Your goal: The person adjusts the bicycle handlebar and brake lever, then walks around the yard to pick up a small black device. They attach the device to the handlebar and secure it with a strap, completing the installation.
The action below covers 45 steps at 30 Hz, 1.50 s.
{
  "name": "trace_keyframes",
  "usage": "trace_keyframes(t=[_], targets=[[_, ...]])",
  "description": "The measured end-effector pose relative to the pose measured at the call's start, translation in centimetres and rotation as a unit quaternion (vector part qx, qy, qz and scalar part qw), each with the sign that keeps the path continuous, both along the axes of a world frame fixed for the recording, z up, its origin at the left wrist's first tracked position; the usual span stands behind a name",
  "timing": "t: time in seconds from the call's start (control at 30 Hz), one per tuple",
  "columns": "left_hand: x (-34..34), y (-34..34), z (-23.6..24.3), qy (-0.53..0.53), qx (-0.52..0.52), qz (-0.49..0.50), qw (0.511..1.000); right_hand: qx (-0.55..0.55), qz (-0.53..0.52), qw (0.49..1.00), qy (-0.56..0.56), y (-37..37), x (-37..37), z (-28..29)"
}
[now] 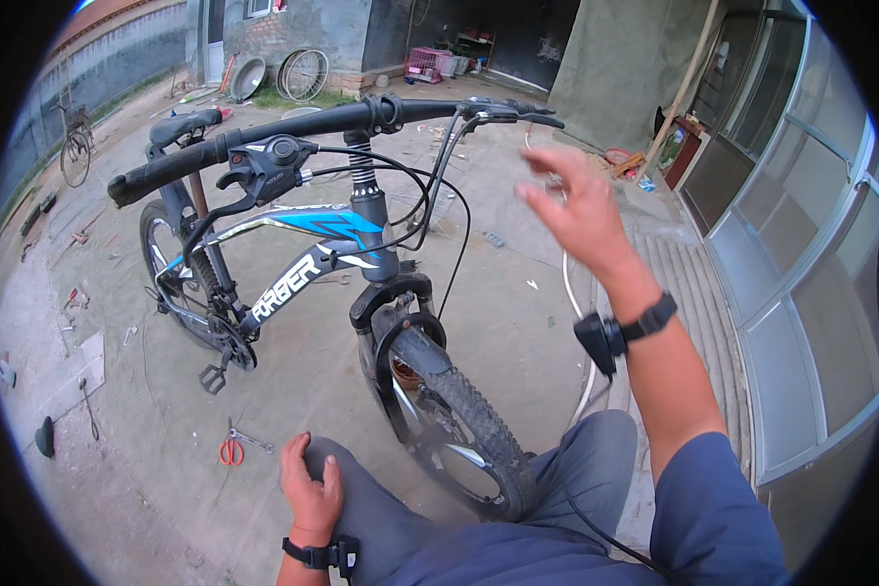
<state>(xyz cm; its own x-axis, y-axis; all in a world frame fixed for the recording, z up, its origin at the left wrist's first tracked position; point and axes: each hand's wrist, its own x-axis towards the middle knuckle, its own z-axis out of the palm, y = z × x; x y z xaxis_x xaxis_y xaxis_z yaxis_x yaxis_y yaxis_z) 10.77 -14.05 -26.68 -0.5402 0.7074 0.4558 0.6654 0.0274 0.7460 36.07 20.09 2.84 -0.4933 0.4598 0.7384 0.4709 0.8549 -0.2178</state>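
Bicycle point(313, 270) upright, centre of view out to 10 o'clock. Long axis 10-to-4; front wheel point(498, 444) toward 4, standing between the knees. Orange-handled scissors point(230, 443) on ground at 8; white hose point(569, 285) at 3; second bicycle point(75, 154) far off at 10. Right hand point(584, 210), 2 o'clock: fingers half spread, nothing held, apart from handlebar point(332, 119). Left hand point(310, 493), 7 o'clock: loosely curled at knee, no object visible.

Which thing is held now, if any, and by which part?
Nothing is held: the left hand rests on the grey-trousered knee; the right hand is raised, empty.
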Motion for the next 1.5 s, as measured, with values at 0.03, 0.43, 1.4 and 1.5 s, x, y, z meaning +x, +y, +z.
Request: trace_keyframes(t=[0.03, 0.43, 1.4, 1.5], targets=[[-0.1, -0.1, 0.0, -0.008, 0.006, 0.0, 1.0, 0.08, 0.003, 0.997, 0.01, 1.0, -1.5, 1.3], [-0.8, -0.8, -0.5, -0.044, 0.002, -0.016, 0.999, 0.205, -0.038, 0.978, 0.025, 6.8, -7.6, 2.5], [-0.5, -0.1, 0.2, 0.021, -0.04, 0.005, 0.999, 0.234, 0.027, 0.97, 0.062, 7.7, -7.3, 2.0], [-0.4, 0.1, 0.3, 0.042, -0.053, 0.01, 0.998, 0.231, 0.035, 0.97, 0.065, 7.8, -7.1, 1.9]])
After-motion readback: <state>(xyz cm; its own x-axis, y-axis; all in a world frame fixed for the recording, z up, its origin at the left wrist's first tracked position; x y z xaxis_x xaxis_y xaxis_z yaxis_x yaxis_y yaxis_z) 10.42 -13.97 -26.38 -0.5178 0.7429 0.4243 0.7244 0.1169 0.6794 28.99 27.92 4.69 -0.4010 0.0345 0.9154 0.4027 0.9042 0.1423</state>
